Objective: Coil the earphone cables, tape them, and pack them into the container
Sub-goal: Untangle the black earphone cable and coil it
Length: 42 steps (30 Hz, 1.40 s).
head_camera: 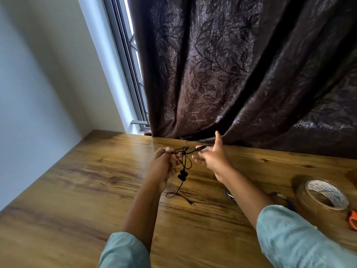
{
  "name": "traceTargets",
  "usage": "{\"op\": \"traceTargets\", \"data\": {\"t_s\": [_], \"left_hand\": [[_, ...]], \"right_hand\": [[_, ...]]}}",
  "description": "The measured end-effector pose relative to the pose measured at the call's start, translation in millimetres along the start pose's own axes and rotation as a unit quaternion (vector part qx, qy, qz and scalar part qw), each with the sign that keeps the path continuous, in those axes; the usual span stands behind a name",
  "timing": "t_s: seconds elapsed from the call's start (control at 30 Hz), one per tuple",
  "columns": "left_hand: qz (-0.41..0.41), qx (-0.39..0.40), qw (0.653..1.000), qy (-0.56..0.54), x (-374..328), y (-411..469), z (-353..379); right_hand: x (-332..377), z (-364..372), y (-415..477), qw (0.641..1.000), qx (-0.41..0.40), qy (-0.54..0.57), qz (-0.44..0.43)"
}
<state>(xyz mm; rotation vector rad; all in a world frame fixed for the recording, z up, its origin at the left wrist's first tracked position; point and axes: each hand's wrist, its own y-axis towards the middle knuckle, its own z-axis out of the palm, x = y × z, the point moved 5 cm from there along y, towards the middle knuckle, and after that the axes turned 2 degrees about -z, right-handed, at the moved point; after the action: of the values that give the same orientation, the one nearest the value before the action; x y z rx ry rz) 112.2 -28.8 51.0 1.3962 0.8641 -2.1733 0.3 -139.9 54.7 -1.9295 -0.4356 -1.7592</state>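
A black earphone cable [185,159] hangs between my two hands above the wooden table [77,190]. My left hand [164,163] pinches a bundle of its loops at the top. My right hand [211,158] holds a strand stretched to the right, thumb raised and fingers spread. The two earbuds [182,176] dangle below my left hand. The jack plug [191,203] lies on the table beneath them. A roll of clear tape [326,194] lies flat at the right.
Orange scissor handles [352,219] poke in at the right edge beside the tape. A blue item [289,202] and a coiled light cable [229,195] lie partly hidden behind my right forearm. A dark patterned curtain [241,74] hangs along the table's far edge.
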Motion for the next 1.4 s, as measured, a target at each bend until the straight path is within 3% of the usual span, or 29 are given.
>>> {"op": "traceTargets", "data": {"t_s": [0.13,0.4,0.7,0.83,0.97,1.17,1.3,1.4], "left_hand": [[-0.058,0.013,0.997,-0.055,12,-3,5],[-0.053,0.056,0.997,-0.013,22,-5,8],[-0.031,0.029,0.998,0.043,28,-8,9],[-0.015,0.047,0.997,0.065,27,-10,10],[-0.027,0.101,0.994,-0.013,31,-12,12],[-0.027,0.118,0.986,-0.116,31,-12,14],[0.001,0.119,0.989,-0.088,25,-10,12],[0.018,0.123,0.990,-0.063,22,-11,15]], "right_hand": [[0,7,-14,0.994,0.026,-0.107,-0.024],[3,12,-14,0.993,0.083,-0.037,-0.081],[7,8,-11,0.985,0.054,-0.114,-0.116],[2,9,-11,0.994,0.076,-0.029,-0.070],[2,8,-10,0.995,0.070,0.070,-0.026],[7,5,-10,0.991,0.118,0.015,-0.067],[11,11,-20,0.981,0.167,-0.016,-0.096],[13,15,-21,0.981,0.121,-0.059,-0.141]]}}
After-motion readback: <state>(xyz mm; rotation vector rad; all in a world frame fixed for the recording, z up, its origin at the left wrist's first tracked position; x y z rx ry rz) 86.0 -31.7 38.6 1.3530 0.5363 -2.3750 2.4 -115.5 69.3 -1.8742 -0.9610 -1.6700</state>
